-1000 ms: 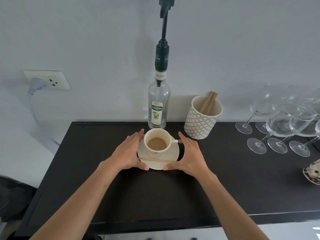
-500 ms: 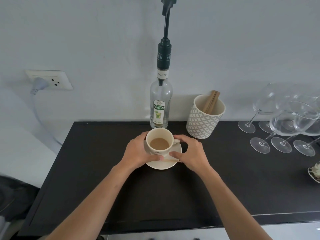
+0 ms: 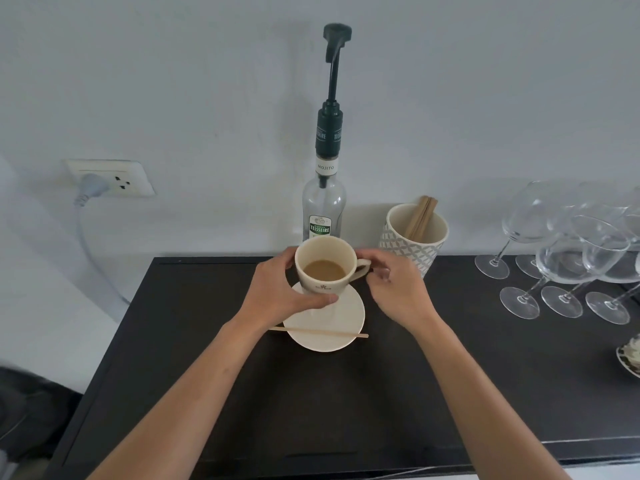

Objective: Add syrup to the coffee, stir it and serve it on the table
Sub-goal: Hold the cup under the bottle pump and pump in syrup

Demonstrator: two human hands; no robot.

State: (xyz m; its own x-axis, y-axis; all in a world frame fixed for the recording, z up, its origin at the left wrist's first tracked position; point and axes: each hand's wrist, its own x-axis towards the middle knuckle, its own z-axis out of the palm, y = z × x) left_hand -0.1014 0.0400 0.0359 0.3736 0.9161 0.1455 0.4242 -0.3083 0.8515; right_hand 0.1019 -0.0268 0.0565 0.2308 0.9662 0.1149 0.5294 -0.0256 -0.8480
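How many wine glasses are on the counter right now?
5 wine glasses by visible bases, all at the counter's right end: two behind, three in front. Others may be hidden past the frame edge.

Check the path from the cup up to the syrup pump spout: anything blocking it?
Nothing visible. The cup, gripped by the left hand, sits in front of the syrup bottle; the spout hangs in open air above.

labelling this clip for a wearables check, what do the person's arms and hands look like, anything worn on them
Both forearms are bare right down to the frame's lower edge: no sleeves, watch, bracelets or gloves show. The left hand and right hand carry no visible rings, and the nails look short and unpainted.
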